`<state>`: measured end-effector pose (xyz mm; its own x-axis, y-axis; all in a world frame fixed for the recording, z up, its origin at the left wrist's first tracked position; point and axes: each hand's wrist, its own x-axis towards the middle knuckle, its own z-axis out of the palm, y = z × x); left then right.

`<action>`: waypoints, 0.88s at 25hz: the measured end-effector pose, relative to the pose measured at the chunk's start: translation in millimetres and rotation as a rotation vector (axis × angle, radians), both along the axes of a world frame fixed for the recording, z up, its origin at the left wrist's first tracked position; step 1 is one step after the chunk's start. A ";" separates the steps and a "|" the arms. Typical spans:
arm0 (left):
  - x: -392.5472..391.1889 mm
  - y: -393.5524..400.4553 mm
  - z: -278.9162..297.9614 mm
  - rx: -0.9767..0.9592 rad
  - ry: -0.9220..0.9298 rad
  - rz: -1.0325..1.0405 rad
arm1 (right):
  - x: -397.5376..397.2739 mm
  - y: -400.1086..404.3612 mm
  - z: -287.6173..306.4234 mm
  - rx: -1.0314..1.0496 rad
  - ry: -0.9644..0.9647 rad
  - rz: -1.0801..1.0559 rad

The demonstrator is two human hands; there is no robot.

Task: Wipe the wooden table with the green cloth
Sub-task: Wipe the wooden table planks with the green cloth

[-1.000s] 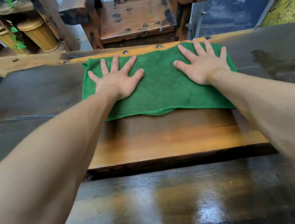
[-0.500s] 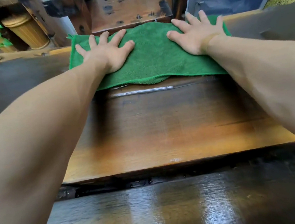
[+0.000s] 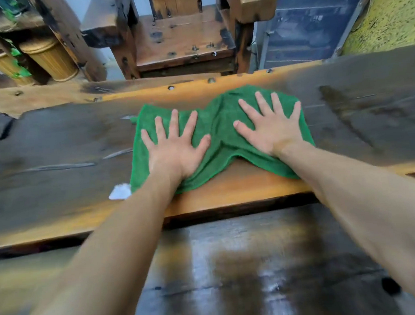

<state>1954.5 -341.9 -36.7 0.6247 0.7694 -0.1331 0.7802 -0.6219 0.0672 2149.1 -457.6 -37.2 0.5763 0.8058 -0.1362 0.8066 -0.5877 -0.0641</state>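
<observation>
A green cloth [image 3: 221, 131] lies on the dark wooden table [image 3: 64, 148], a little short of its far edge, bunched into a ridge down its middle. My left hand [image 3: 176, 147] presses flat on the cloth's left half with fingers spread. My right hand [image 3: 271, 127] presses flat on the right half, fingers spread too. Neither hand grips the fabric. The near hem of the cloth sags between my wrists over an orange-brown strip of the tabletop.
A heavy wooden chair [image 3: 182, 40] stands beyond the table's far edge. Two bamboo canisters [image 3: 49, 58] sit at the back left. A small white patch [image 3: 119, 191] lies beside my left wrist. A glossy dark wooden surface [image 3: 235, 267] runs below the table's near edge.
Both hands have dragged the cloth back from the far edge toward me. The hands have come closer together and the cloth has bunched between them.
</observation>
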 end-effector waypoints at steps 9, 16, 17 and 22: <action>-131.9 -190.4 -2.8 -0.007 0.029 0.037 | -121.7 -211.8 5.4 -0.082 0.003 -0.038; -225.4 -332.0 -4.0 -0.055 0.014 0.023 | -212.0 -353.6 13.2 -0.105 0.054 -0.009; -238.0 -349.6 -3.4 -0.043 0.028 0.021 | -222.7 -370.4 12.2 -0.099 0.053 0.000; -291.1 -428.5 -4.3 0.010 0.013 0.022 | -265.8 -443.9 4.5 -0.050 0.029 0.039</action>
